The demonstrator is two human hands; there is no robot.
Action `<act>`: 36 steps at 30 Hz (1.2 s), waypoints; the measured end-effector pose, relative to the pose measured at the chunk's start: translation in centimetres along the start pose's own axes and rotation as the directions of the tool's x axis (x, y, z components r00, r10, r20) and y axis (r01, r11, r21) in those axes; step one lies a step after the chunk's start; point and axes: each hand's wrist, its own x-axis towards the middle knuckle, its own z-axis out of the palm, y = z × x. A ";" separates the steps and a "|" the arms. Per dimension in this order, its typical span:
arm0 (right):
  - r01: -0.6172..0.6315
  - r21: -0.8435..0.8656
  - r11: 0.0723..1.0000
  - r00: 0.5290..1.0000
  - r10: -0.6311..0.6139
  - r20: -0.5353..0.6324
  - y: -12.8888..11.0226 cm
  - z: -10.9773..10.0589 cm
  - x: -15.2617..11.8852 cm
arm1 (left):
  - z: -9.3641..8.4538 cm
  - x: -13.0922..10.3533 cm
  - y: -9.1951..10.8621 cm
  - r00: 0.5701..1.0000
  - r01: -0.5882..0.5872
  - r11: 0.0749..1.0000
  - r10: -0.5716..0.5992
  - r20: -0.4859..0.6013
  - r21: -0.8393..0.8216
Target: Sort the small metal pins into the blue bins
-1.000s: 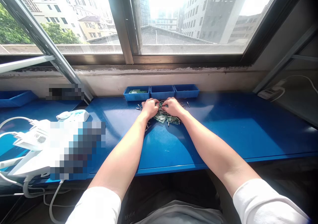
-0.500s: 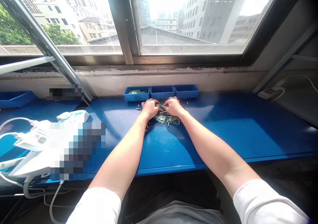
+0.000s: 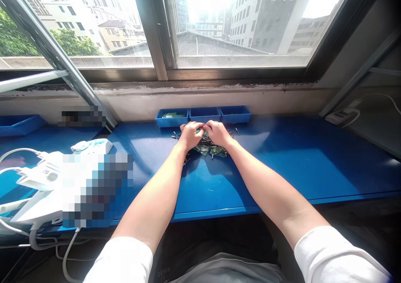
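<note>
My left hand and my right hand meet over a heap of thin metal pin-like parts. Small clear bags with green contents lie in the near side of the heap. Both hands have curled fingers, their tips close together above the parts. Whatever sits between the fingertips is too small and too hidden to make out. A few loose pins stick out left of my left hand, and one lone pin lies to the right of my right hand.
Behind the heap stand three blue bins in a row: the left bin holds green bags, beside the middle bin and right bin. A white power strip and white plugs with cables occupy the left of the blue table.
My hands have come together and risen slightly above the heap; a gap between them showed before. The bins and the heap look much the same.
</note>
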 end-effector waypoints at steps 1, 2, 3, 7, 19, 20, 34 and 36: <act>-0.001 0.019 1.000 1.000 0.001 -0.008 0.0 -0.1 0.0 | 0.0 0.0 0.0 1.000 -0.020 1.000 0.020 0.003 -0.024; -0.010 0.029 1.000 1.000 0.011 -0.018 -0.1 -0.2 0.0 | 0.1 0.1 -0.1 0.999 -0.034 0.998 0.034 0.004 -0.051; -0.025 0.030 0.999 0.999 0.026 -0.028 -0.1 -0.3 0.0 | 0.1 0.1 -0.1 0.999 -0.042 0.996 0.043 0.003 -0.079; -0.078 0.022 0.997 0.994 0.079 -0.069 -0.1 -0.4 0.0 | 0.3 0.2 -0.5 0.999 -0.051 0.987 0.053 0.007 -0.153; -0.073 0.493 0.867 0.990 0.123 -0.069 -0.9 -1.3 -0.4 | -0.4 -0.1 0.1 0.995 0.053 0.996 -0.047 0.089 -0.073; -0.082 0.526 0.847 0.990 0.129 -0.053 -0.8 -1.3 -0.4 | -0.4 -0.1 0.2 0.995 0.062 0.996 -0.057 0.087 -0.062; -0.317 0.118 0.941 0.908 0.337 -0.247 1.9 -1.5 0.5 | 0.0 0.0 -0.4 0.985 0.164 0.982 -0.169 0.037 0.096; -0.368 0.077 0.927 0.900 0.376 -0.222 2.4 -1.7 0.5 | 0.1 0.0 -0.5 0.984 0.167 0.981 -0.173 0.046 0.099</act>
